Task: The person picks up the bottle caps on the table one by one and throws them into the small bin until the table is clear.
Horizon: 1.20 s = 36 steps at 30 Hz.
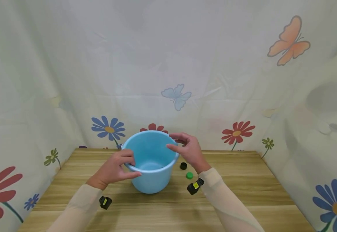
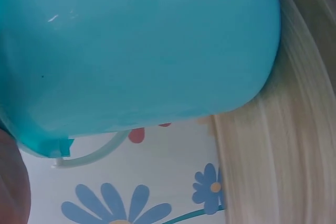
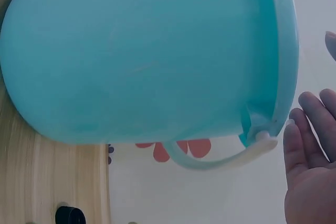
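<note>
A light blue plastic bucket (image 1: 152, 183) is at the middle of the wooden table, its mouth facing up. My left hand (image 1: 114, 168) grips the near left of its rim, fingers over the edge and thumb along the outside. Beside the right of the rim is my right hand (image 1: 189, 152), its thumb and fingers spread apart. The right wrist view shows those fingers (image 3: 315, 116) close to the rim without curling round it. A pale handle (image 3: 210, 163) hangs behind the bucket. Only a sliver of the left hand shows in the left wrist view.
Right of the bucket, a black bottle cap (image 1: 183, 166) and a green bottle cap (image 1: 189, 175) lie on the wooden table (image 1: 238, 190). A flower-and-butterfly printed curtain (image 1: 215, 106) surrounds the table at the back and sides.
</note>
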Tool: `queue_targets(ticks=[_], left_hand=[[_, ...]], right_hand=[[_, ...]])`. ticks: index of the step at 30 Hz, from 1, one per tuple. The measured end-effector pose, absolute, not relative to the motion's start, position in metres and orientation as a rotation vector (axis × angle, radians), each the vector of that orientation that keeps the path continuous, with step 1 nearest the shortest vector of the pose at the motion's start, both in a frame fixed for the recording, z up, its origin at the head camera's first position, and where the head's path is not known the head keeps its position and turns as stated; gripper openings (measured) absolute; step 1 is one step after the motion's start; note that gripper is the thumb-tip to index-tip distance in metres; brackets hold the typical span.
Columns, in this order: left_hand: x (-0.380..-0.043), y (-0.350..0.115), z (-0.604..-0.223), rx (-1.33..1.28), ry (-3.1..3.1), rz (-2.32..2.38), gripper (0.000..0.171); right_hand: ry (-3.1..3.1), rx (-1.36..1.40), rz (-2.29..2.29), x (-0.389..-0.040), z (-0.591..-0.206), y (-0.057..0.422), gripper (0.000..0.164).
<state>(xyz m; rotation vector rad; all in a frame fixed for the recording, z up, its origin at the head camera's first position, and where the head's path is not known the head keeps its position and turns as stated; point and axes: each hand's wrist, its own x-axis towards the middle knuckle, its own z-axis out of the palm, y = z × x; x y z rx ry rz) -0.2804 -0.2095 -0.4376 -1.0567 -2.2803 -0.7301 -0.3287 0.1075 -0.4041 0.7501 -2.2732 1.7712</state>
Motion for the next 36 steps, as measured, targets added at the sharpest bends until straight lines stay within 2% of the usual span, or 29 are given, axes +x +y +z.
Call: queue_targets(ticks=[10,24,30,36], left_hand=[[-0.285,-0.213,-0.446,-1.058,-2.168,-0.735,0.032],[-0.284,-0.214,-0.448,-1.031,-2.114,-0.765,0.035],[-0.285,-0.214,-0.451,-1.040,-2.070,-0.761,0.036],[-0.286,-0.215,-0.452,-1.042,-2.062,-0.759,0.036]], right_hand=[[-2.202,0.656,1.796,-0.334,-0.419,0.134,0.039],[-2.399,0.448,1.725,-0.339,-0.472,0.178,0.038],[-2.565,0.407,1.580,-0.344,-0.496,0.187,0.029],[-2.677,0.388,1.531,-0.345,-0.510,0.191,0.032]])
